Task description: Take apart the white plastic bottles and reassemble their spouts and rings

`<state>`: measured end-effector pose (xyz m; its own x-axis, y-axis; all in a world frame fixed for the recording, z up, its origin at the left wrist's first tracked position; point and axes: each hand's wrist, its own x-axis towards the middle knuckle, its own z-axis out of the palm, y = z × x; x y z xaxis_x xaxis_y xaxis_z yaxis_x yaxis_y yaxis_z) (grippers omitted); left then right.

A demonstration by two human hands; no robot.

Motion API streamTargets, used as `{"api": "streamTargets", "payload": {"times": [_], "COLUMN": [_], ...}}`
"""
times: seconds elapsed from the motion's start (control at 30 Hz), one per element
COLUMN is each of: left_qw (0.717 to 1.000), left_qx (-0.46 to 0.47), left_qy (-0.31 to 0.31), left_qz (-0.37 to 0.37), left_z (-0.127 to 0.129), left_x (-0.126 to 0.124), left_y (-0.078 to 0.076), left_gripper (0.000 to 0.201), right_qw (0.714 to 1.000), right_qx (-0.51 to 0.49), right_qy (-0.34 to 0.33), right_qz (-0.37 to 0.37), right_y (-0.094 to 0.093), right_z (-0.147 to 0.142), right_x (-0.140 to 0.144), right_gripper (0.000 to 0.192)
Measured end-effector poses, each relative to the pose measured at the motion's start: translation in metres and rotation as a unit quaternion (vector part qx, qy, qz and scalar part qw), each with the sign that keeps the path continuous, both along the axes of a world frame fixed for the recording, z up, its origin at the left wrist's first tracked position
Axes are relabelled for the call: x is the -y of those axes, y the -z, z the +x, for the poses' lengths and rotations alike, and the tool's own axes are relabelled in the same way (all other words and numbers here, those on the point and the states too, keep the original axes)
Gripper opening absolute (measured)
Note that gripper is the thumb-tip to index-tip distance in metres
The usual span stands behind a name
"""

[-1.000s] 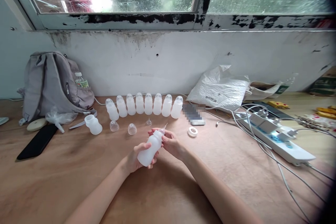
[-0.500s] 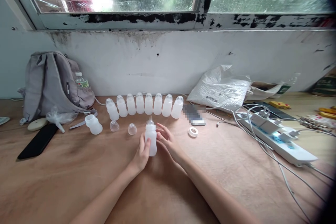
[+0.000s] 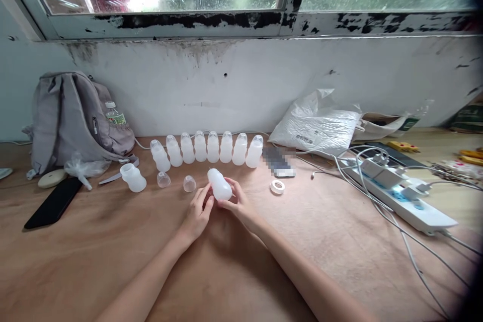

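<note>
A frosted white baby bottle [image 3: 220, 185] is tipped with its base towards me and its top pointing away, above the wooden table. My right hand [image 3: 242, 205] grips its right side, thumb below and fingers around it. My left hand [image 3: 198, 209] closes on its left side with thumb and fingertips. The bottle's teat end is largely hidden from view. Just left of my hands lie two clear domed caps, one nearer [image 3: 189, 184] and one farther [image 3: 163, 179]. Beyond them, an uncapped bottle [image 3: 133, 178] leans at a tilt. A white ring [image 3: 277, 187] lies to the right.
Several capped bottles [image 3: 213, 148] stand in a row near the wall. At left are a grey backpack [image 3: 64, 115] and a black phone [image 3: 53, 203]. A white plastic package [image 3: 315, 123], a blurred-out device [image 3: 279, 162] and a cabled power strip [image 3: 400, 198] occupy the right.
The bottle has gone from upright to tipped away, its base now facing me. My right hand, fingers loosely beside it before, has closed on it. The view has shifted slightly.
</note>
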<state>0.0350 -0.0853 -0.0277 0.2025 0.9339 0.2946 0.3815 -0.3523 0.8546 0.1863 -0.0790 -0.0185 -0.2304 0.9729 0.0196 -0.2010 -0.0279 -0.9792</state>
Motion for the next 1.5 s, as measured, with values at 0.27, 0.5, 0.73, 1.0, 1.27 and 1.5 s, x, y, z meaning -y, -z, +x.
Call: {"api": "streamTargets", "payload": {"times": [0.27, 0.5, 0.73, 1.0, 1.27, 1.5], "left_qw": [0.982, 0.948, 0.975, 0.891, 0.882, 0.906], "left_qx": [-0.137, -0.177, -0.035, 0.391, 0.406, 0.348], "left_qy": [-0.026, -0.21, -0.219, -0.083, 0.017, -0.015], "left_qz": [0.13, 0.163, -0.001, -0.213, -0.24, -0.242], "left_z": [0.0, -0.041, -0.06, -0.047, -0.029, -0.027], "left_x": [0.0, -0.033, -0.046, -0.036, -0.022, -0.022], "left_y": [0.006, 0.009, 0.009, -0.004, -0.01, -0.007], "left_gripper": [0.035, 0.054, 0.036, 0.033, 0.025, 0.042], "right_qw": [0.997, 0.987, 0.98, 0.981, 0.984, 0.983], "right_qx": [-0.044, -0.093, -0.095, -0.126, -0.137, -0.138], "right_qy": [0.044, 0.122, 0.173, 0.146, 0.109, 0.116], "right_qz": [-0.045, -0.043, -0.024, -0.035, -0.026, -0.035], "right_y": [0.007, 0.006, 0.002, -0.002, -0.004, -0.003], "right_z": [0.0, 0.007, 0.012, 0.014, 0.011, 0.013], "right_x": [-0.004, -0.008, -0.009, -0.011, -0.007, -0.01], "right_gripper": [0.053, 0.041, 0.032, 0.025, 0.025, 0.026]}}
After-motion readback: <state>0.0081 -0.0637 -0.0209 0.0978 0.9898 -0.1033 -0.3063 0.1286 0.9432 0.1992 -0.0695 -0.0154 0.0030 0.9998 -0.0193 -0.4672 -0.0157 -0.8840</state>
